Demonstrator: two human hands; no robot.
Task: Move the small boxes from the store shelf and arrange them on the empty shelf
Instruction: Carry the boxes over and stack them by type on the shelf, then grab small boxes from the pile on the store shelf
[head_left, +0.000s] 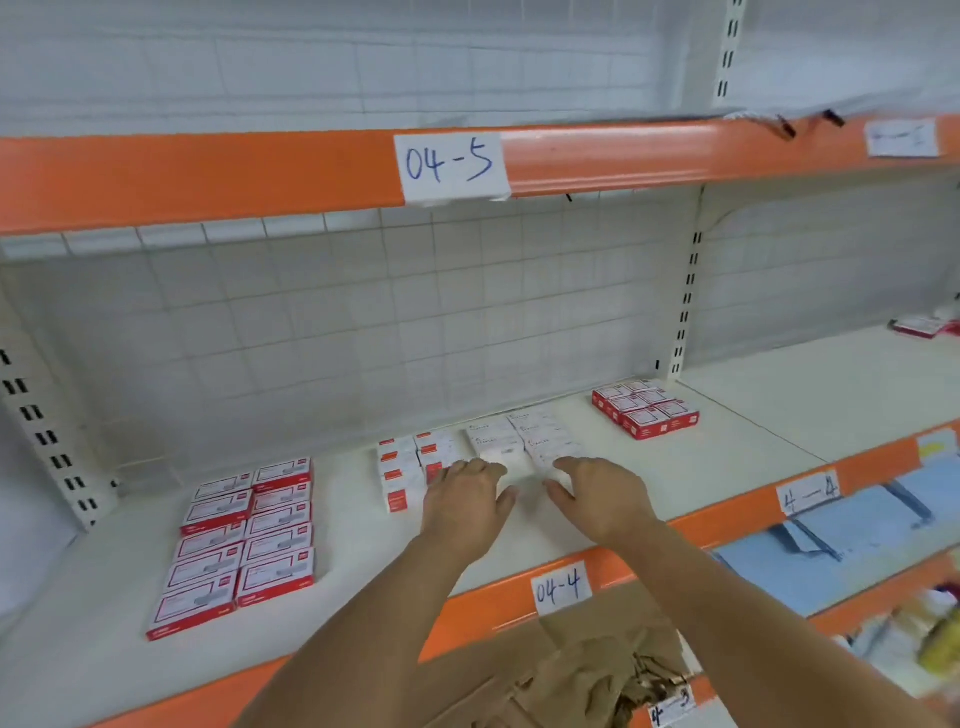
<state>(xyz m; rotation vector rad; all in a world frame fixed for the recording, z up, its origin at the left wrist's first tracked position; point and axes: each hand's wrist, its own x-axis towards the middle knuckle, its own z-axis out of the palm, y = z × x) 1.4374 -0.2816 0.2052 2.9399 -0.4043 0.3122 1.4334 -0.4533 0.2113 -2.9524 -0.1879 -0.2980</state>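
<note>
Head view: both hands, left hand (465, 501) and right hand (597, 493), rest spread-fingered, gripping nothing, at the six-o'clock edge of the small white cardboard boxes (519, 441); nudge them square against their neighbours.

Bright, even, nearly shadowless light; soft overall focus, motion smear at right edge, wide-angle bowing.

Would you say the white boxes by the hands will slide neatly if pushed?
Probably: the white boxes lie flat and low on the smooth shelf, so tipping seems unlikely. Packed side by side, they would likely shift as a block.
</note>
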